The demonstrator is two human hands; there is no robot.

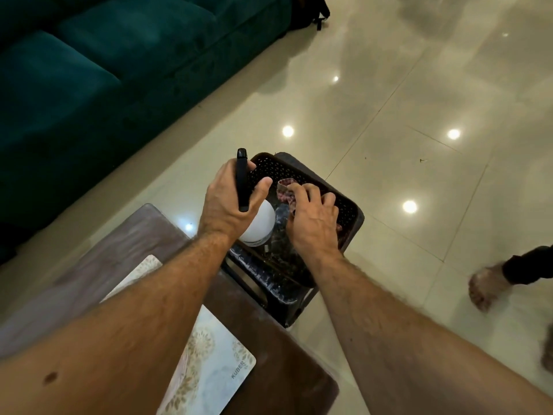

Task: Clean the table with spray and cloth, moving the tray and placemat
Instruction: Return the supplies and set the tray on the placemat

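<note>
White spray bottle [259,223] and patterned cloth [285,190] over black perforated tray [344,211].

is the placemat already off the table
No, the placemat lies flat on the brown table, while the left hand holds the spray bottle over the black tray.

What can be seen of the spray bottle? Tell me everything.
The spray bottle has a rounded white body, seemingly plastic, and a long black spray head that juts up past the knuckles. The left hand is wrapped around the black head, with the thumb curled near the front. The bottle sits over the near end of the black perforated tray; whether its base rests on the tray is hidden. No label can be read.
</note>
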